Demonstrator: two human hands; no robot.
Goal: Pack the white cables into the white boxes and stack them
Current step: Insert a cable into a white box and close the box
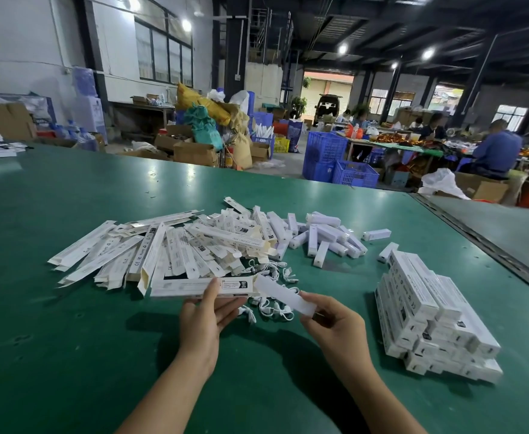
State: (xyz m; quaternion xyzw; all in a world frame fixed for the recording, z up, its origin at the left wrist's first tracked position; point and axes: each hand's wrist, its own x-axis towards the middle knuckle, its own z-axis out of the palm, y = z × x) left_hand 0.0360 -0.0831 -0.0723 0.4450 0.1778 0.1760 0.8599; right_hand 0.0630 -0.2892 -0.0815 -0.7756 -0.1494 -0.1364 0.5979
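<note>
My left hand [205, 311] grips a long white box [194, 286] held level above the green table [69, 339], thumb on its printed face. My right hand [329, 321] pinches a white inner sleeve [283, 294] whose far end meets the box's open right end. Loose white cables [272, 305] lie on the table just beyond and between my hands. A heap of flat empty white boxes [150, 252] spreads at centre left. A stack of packed white boxes [432, 317] stands to the right of my right hand.
Small white inner sleeves [329, 233] are scattered behind the cables. The table's right edge meets a dark seam [488, 245]. Beyond the far edge stand blue crates [335, 158] and cardboard boxes [194, 151], and people sit at other tables [494, 148].
</note>
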